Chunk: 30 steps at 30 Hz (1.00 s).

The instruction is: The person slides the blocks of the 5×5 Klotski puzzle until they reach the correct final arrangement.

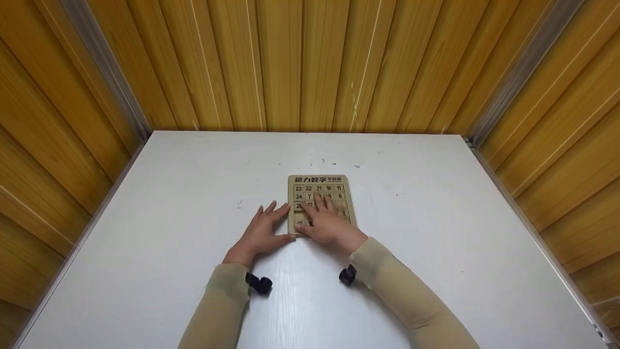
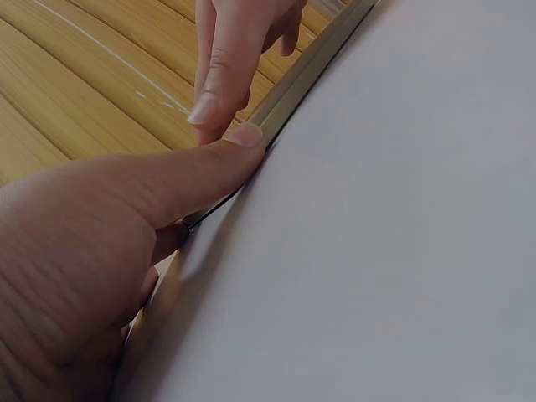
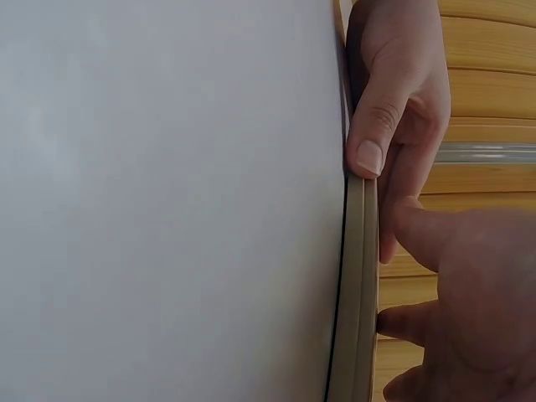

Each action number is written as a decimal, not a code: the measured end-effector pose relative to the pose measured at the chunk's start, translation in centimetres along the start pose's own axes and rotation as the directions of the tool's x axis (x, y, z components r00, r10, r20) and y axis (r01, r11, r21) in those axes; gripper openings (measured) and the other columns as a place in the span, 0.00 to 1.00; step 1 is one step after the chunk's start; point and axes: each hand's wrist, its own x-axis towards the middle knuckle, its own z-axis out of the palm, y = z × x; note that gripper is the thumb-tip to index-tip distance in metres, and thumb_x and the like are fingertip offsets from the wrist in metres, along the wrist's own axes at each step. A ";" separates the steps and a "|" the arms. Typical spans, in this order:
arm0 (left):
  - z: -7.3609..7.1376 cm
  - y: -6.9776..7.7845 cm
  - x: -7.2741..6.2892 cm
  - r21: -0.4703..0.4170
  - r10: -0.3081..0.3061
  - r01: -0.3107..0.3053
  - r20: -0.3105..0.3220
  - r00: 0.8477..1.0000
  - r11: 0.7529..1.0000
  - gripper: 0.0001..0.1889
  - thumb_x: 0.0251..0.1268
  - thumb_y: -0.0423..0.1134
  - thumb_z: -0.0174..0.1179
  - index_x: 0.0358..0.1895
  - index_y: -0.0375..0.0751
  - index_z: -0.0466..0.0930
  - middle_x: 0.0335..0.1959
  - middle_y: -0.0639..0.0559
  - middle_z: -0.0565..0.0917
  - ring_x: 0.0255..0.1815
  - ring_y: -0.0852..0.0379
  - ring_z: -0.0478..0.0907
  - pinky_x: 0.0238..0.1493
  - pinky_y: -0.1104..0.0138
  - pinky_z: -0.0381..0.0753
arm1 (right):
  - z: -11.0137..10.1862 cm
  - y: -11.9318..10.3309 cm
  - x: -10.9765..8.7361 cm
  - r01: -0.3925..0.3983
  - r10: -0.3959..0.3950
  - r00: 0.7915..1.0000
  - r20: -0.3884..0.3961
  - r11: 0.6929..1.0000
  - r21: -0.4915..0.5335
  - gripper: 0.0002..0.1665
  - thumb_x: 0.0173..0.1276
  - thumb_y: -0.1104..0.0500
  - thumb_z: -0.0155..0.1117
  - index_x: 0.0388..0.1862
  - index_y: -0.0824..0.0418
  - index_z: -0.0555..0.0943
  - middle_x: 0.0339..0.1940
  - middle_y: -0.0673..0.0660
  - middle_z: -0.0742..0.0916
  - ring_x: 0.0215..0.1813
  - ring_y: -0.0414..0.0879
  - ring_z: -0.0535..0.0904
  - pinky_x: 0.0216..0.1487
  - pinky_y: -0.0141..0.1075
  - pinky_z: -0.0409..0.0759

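A beige number sliding puzzle (image 1: pixel 351 213) lies flat on the white table, with dark numbered tiles such as 23, 22, 21, 16 and 11 along its top row. My left hand (image 1: pixel 259 234) holds its near left corner, thumb on the near edge and fingertips against the left side. Over the tiles spreads my right hand (image 1: pixel 331 227), its fingertips touching the middle and lower rows. Several tiles are hidden beneath it. In the right wrist view, the puzzle's near edge (image 3: pixel 358 276) runs below the right hand (image 3: pixel 486 293), and the left thumb (image 3: pixel 374 138) presses on it.
The white table (image 1: pixel 193 174) extends around the puzzle, with small dark marks beyond it. Yellow wood-patterned walls (image 1: pixel 310 63) enclose the back and sides. A small black camera (image 1: pixel 261 283) is strapped at the left wrist, another (image 1: pixel 347 275) at the right.
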 end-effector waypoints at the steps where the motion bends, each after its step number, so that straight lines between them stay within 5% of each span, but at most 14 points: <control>1: 0.0 0.0 0.0 0.002 0.005 -0.005 -0.001 1.000 1.000 0.45 0.60 0.54 0.73 0.79 0.48 0.64 0.80 0.53 0.66 0.87 0.47 0.49 0.89 0.49 0.38 | 0.0 0.0 -0.1 -0.001 0.001 1.000 0.001 1.000 -0.006 0.47 0.76 0.29 0.48 0.86 0.44 0.50 0.88 0.61 0.40 0.87 0.65 0.32 0.83 0.70 0.33; 21: -0.1 0.2 0.0 0.022 -0.002 0.002 -0.001 1.000 1.000 0.46 0.60 0.58 0.71 0.79 0.48 0.64 0.80 0.53 0.67 0.87 0.46 0.50 0.89 0.48 0.39 | 0.3 -0.5 -2.2 0.047 -0.047 0.999 0.010 0.999 -0.013 0.49 0.75 0.27 0.49 0.86 0.43 0.51 0.88 0.60 0.42 0.88 0.62 0.32 0.83 0.69 0.34; 30: 0.0 0.1 0.1 0.033 0.025 -0.025 -0.012 1.000 0.999 0.46 0.60 0.57 0.71 0.79 0.46 0.64 0.80 0.51 0.66 0.86 0.45 0.51 0.88 0.47 0.39 | -0.5 -0.3 -1.4 0.012 -0.011 1.000 -0.003 0.999 0.043 0.50 0.75 0.28 0.48 0.86 0.47 0.49 0.88 0.58 0.41 0.88 0.61 0.31 0.85 0.65 0.33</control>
